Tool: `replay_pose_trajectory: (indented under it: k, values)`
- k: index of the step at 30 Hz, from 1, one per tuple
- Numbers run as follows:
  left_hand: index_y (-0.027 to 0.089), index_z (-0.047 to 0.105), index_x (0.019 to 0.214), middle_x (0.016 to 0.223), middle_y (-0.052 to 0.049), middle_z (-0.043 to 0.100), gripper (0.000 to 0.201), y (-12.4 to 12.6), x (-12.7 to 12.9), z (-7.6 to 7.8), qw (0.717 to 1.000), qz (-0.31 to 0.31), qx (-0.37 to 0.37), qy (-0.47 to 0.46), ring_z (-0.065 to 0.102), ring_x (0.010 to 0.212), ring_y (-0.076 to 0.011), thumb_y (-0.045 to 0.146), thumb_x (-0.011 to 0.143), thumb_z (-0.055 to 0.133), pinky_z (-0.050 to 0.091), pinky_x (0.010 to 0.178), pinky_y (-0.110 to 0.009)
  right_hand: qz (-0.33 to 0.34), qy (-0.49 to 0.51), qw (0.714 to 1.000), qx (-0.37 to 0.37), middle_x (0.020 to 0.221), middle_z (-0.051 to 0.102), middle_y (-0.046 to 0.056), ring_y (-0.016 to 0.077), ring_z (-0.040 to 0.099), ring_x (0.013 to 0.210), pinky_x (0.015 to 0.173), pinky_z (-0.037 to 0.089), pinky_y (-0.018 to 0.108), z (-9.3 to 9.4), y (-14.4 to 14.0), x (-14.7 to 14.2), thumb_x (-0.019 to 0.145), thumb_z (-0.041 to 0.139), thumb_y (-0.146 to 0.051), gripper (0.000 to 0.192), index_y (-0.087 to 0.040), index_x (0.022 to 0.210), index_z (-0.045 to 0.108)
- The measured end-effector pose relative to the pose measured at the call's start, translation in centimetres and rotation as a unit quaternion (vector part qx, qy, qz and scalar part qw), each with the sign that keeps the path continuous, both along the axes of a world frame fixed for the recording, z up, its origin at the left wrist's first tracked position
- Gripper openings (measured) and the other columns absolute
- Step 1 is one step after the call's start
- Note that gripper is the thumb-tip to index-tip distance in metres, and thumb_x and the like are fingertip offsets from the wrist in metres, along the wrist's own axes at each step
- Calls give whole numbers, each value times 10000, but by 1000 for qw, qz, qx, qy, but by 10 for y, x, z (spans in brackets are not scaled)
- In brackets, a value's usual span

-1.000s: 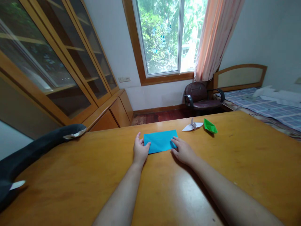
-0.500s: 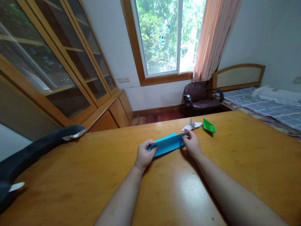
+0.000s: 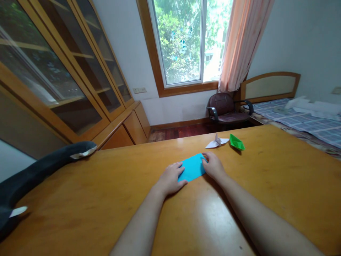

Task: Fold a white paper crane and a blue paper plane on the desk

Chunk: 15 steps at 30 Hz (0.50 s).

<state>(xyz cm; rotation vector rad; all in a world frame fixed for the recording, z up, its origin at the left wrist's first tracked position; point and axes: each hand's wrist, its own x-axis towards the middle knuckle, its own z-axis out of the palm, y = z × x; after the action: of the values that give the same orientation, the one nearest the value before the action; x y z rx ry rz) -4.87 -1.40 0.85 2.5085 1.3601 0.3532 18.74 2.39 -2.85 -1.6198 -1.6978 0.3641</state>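
A sheet of blue folded paper [image 3: 192,168] lies flat on the wooden table between my hands. My left hand [image 3: 172,177] rests on its left end, fingers stretched over the top and the thumb apart along the near edge. At the right end, my right hand [image 3: 213,165] pinches the paper's edge between thumb and fingers. Just beyond my right hand sit a white origami crane [image 3: 217,142] and, to its right, a green paper boat [image 3: 237,142].
The wooden table [image 3: 101,199] spans the foreground. A dark stuffed toy [image 3: 45,169] with white patches lies at its left edge. Past the far edge stand a brown armchair [image 3: 225,108] and a bed [image 3: 298,110]; glass-door cabinets [image 3: 80,71] line the left.
The blue paper, earlier held up with a raised flap, now lies flat on the table. My left hand has gone from pinching its end to lying spread on it.
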Motion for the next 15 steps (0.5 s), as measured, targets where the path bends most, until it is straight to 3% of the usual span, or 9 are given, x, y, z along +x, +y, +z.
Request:
replay_pose_trajectory:
  k: [4,9,15]
  values:
    - [181,581,1267,1477,-156,416,615,-7,6,6,998,-21,-31,49,381,1356,-343,513,756,655,339,1108,-468,-23,22,999,-26,1128,680,128,234,619,1043,937,461,351,5,-1,-1,805,473,-156,347,-132,1092,667]
    - [218,619,1210,1397,-141,511,441,-12,9,13,998,-29,-34,43,456,1303,-341,281,775,604,375,1078,-481,-76,90,992,-38,1108,692,129,250,645,1007,900,484,381,-1,4,3,825,467,-231,359,-145,1116,659]
    - [246,601,1259,1417,-121,503,602,-16,5,7,998,-5,-61,-29,420,1337,-352,71,685,559,340,1096,-517,-94,202,975,1,995,709,98,239,652,932,883,493,393,-13,12,10,783,505,-293,325,-166,1027,678]
